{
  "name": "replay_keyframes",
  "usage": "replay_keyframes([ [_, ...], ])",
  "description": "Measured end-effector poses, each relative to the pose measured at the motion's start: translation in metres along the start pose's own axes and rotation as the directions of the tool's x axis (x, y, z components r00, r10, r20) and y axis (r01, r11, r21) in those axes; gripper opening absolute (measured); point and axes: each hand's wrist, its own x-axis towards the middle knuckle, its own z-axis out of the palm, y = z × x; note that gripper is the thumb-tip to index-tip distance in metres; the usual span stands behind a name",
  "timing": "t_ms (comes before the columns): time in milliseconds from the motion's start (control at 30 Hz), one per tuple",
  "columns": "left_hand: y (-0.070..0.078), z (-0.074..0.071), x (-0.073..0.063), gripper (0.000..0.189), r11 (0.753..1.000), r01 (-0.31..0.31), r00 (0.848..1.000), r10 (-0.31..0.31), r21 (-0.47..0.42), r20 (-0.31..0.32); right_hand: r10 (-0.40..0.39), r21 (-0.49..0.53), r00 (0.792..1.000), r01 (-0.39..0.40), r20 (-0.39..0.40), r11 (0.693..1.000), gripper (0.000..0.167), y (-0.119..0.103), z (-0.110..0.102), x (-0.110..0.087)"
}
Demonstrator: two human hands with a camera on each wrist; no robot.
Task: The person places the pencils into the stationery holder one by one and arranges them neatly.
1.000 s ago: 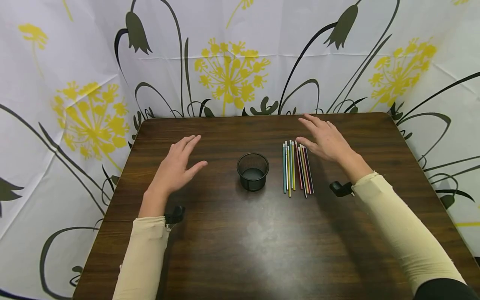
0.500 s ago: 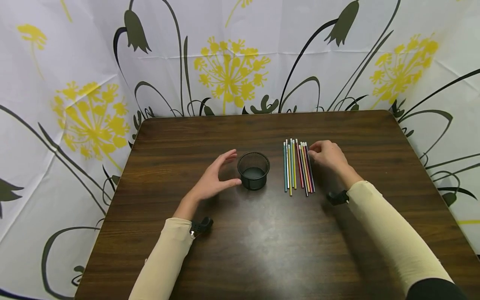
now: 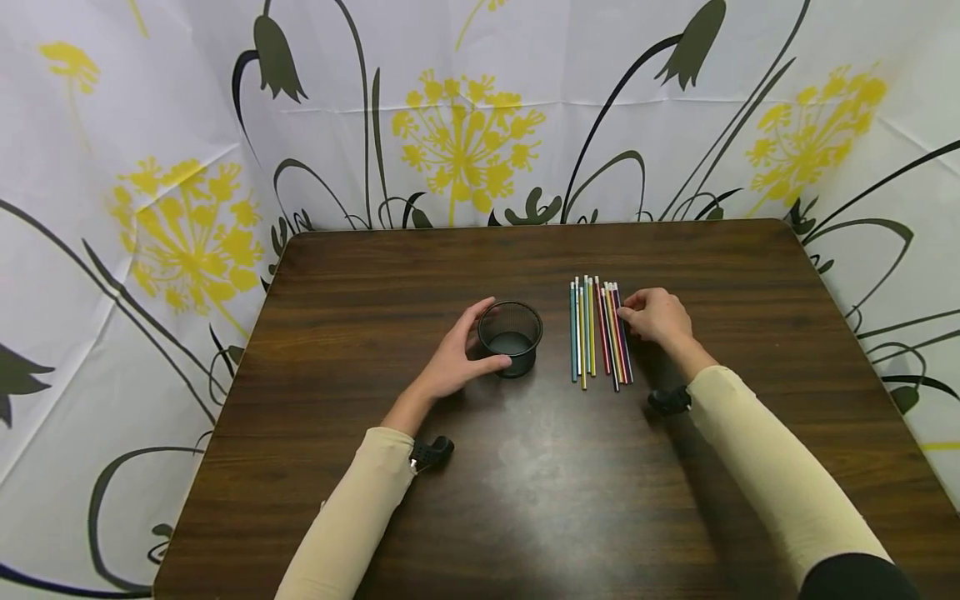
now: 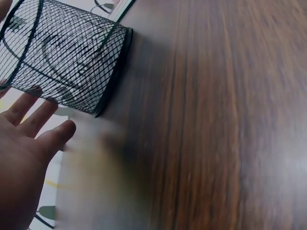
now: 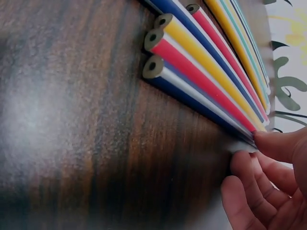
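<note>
A black mesh pencil cup [image 3: 528,357] stands upright near the middle of the table. My left hand [image 3: 454,360] spreads around its left side, thumb across the front and fingers behind. In the left wrist view, fingertips show at the mesh wall [image 4: 91,52], while the thumb extends below it. Several coloured pencils [image 3: 574,337] lie side by side right of the cup, white eraser ends pointing away. At the far end of the rightmost one, a dark blue pencil [image 5: 189,98], my right hand [image 3: 658,317] pinches with thumb and fingertips. Its flat, unsharpened end faces the wrist camera.
The dark wood table [image 3: 360,283] has its far edge against a white curtain [image 3: 480,50] printed with yellow and grey-green flowers. Black wrist cameras are strapped over both cream sleeves [image 3: 367,492].
My left hand has moved right and forward from open space to the cup. My right hand has come down and back to the rightmost pencil, its fingers curling in. Cup and pencils stay put.
</note>
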Motion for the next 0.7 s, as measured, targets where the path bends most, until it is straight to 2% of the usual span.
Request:
replay_keyframes([
  [167,-0.004,0.006,0.005,0.088,0.999,-0.033,0.999,0.032,-0.04,-0.024,0.007,-0.094,1.0,-0.009,-0.03,0.996,0.031,-0.007,0.0,-0.001],
  [367,-0.007,0.01,0.007,0.085,0.994,-0.041,0.999,0.039,-0.101,-0.023,-0.029,-0.236,0.996,0.009,-0.079,0.972,0.033,-0.015,0.005,-0.003],
  [500,-0.009,0.011,0.008,0.083,0.988,-0.046,0.999,0.045,-0.145,-0.01,-0.034,-0.264,0.996,0.011,-0.079,0.965,0.032,-0.016,0.006,-0.005],
  [533,-0.014,0.011,0.009,0.083,0.988,-0.049,0.999,0.048,-0.144,-0.01,-0.032,-0.265,0.997,0.011,-0.076,0.964,0.032,-0.016,0.006,-0.005],
  [700,-0.015,0.012,0.01,0.083,0.987,-0.056,0.998,0.056,-0.152,-0.002,-0.03,-0.251,0.998,0.014,-0.061,0.968,0.034,-0.016,0.0,-0.006],
])
